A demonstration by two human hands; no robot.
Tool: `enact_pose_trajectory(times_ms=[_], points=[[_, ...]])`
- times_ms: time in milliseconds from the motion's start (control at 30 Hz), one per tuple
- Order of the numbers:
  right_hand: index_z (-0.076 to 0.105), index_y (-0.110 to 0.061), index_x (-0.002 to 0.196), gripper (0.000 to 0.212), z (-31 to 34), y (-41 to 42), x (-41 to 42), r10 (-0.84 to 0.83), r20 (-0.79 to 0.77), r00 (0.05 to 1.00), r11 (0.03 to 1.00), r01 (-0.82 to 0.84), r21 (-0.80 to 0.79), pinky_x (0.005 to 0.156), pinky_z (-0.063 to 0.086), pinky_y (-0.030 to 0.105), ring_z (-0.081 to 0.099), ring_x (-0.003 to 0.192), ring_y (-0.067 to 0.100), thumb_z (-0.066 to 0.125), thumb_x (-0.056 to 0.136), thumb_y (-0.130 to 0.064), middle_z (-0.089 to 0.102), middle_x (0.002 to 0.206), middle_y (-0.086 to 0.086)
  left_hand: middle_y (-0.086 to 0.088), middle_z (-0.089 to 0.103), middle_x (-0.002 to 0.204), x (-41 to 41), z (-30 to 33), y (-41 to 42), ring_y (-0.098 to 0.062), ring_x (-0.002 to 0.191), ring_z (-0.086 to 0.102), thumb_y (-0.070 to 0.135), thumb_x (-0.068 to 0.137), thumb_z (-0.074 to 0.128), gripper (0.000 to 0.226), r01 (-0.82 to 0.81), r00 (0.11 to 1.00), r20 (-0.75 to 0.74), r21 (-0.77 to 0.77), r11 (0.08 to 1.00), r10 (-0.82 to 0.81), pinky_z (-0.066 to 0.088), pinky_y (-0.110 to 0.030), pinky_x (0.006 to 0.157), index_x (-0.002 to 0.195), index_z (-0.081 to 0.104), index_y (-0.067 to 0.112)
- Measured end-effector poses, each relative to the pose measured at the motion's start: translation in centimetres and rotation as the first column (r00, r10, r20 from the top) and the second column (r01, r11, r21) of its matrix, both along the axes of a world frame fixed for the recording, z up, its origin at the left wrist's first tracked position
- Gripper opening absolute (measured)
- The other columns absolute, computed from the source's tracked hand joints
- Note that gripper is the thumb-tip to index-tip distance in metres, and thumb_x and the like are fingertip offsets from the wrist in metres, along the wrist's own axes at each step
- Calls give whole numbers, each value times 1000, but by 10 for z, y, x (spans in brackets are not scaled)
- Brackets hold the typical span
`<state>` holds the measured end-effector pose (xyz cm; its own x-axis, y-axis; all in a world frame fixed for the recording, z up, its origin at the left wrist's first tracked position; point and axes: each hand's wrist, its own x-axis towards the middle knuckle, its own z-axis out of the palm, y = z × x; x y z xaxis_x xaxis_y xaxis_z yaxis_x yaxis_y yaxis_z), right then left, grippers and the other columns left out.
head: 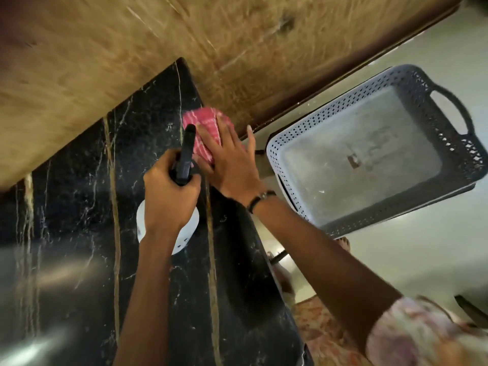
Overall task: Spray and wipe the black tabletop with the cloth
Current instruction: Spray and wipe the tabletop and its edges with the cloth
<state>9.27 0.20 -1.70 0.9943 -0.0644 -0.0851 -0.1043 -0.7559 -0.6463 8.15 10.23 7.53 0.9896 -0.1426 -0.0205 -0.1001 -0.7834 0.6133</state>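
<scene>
**Wiping the far corner, spray bottle held ready**

My right hand [232, 157] lies flat, fingers spread open, pressing a pink checked cloth [208, 128] onto the black tabletop [79, 207]. The cloth sits at the table's far right corner, just beside the wooden wall panel [105, 48], so I judge I am working the wipe out to the edge. Pressing with an open palm keeps the whole cloth in contact with the surface.

My left hand [169, 196] is closed around the neck of a spray bottle [184, 154], its black nozzle pointing toward the cloth. The bottle's white body shows below my fist, near the table's right edge; I cannot tell whether it rests on the table. Holding it close probably lets me spray again without reaching.

A grey plastic basket [369, 154] stands beyond the table's right edge.
</scene>
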Motion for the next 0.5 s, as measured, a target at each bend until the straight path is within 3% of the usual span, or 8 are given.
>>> enact_pose_trajectory(times_ms=[100, 233, 300, 500], points=[[18, -30, 151, 59, 1, 0, 58, 22, 14, 1000, 995, -21, -96, 116, -9, 53, 1, 149, 29, 32, 97, -46, 5, 161, 14, -8, 63, 76, 10, -4, 0, -27, 72, 56, 14, 73, 56, 15, -19, 1000, 20, 18, 1000, 18, 47, -34, 67, 86, 60, 21], [17, -27, 152, 62, 4, -1, 96, 83, 26, 996, 990, -79, -121, 118, -2, 50, 0, 149, 30, 36, 96, -46, -2, 161, 15, 9, 63, 78, 18, -8, 2, -3, 68, 56, 17, 75, 56, 16, -43, 999, 23, 22, 999, 43, 44, -13, 65, 88, 61, 24], [17, -26, 152, 61, 3, -1, 89, 71, 43, 997, 996, -69, -59, 119, 4, 47, 4, 148, 31, 37, 96, -40, 0, 161, 16, 10, 63, 79, 18, -8, 1, 1, 68, 55, 16, 75, 57, 17, -65, 998, 21, 23, 998, 64, 43, -11, 65, 89, 62, 24], [18, -28, 151, 61, -8, 1, 31, 59, 58, 997, 998, -59, -18, 117, -7, 48, 8, 148, 27, 36, 96, -48, 3, 161, 13, 0, 63, 77, 15, -5, -4, -10, 66, 54, 11, 77, 58, 15, -43, 999, 28, 58, 997, 42, 43, -18, 63, 88, 61, 21]])
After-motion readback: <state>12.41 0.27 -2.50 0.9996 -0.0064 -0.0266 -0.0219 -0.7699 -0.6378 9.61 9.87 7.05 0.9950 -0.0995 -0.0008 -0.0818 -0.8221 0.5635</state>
